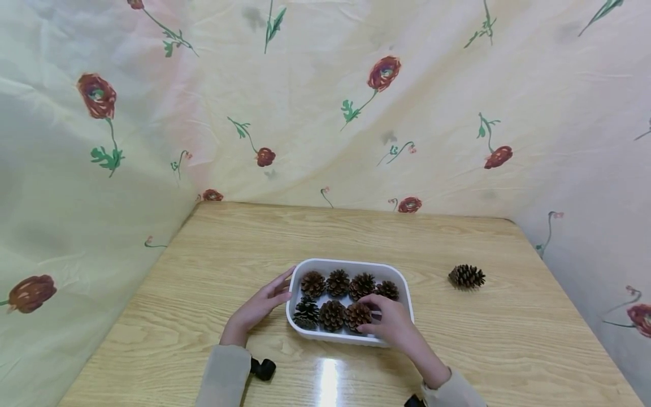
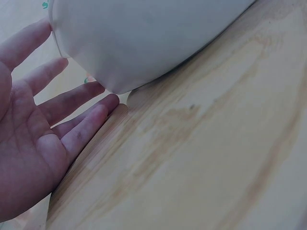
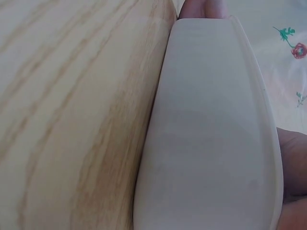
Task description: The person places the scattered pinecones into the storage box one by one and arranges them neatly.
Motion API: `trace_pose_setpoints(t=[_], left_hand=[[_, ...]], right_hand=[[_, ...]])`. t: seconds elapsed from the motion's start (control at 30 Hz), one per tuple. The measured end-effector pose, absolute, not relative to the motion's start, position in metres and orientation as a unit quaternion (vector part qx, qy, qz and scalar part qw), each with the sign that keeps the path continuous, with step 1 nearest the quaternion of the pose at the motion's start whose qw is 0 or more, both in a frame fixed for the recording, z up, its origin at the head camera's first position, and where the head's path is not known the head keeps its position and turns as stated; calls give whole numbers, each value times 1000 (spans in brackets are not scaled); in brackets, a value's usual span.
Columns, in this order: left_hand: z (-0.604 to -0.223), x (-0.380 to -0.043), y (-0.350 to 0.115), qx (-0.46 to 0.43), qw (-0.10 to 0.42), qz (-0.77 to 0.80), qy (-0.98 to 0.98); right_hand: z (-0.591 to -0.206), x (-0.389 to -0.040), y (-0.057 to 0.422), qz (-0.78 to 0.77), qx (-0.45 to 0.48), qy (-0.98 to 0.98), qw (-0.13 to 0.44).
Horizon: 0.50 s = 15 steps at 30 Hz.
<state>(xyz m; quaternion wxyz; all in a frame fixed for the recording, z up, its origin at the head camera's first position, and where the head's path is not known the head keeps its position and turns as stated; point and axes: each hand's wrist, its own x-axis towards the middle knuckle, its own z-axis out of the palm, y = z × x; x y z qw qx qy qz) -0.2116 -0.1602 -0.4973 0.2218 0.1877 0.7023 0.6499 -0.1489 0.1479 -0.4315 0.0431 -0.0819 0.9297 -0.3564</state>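
Note:
In the head view a white rectangular tub holds several brown pine cones in two rows. My right hand reaches over its near right rim, thumb and fingers around the pine cone in the front row. Beside that cone are another pine cone and a darker one at the left. My left hand rests against the tub's left side with extended fingers, as the left wrist view also shows. In the right wrist view, the tub's wall hides most of the right hand and the cone.
One pine cone lies on its side on the wooden table, to the right of the tub. A floral cloth hangs behind the table and at both sides. A black wrist device sits by the left sleeve.

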Motion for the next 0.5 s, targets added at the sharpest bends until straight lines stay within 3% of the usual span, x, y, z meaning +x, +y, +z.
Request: trace_pose_setpoints(t=[0.5], left_hand=[[-497, -211, -160, 185, 228, 656, 695]], right_hand=[[-429, -150, 151, -372, -100, 921, 54]])
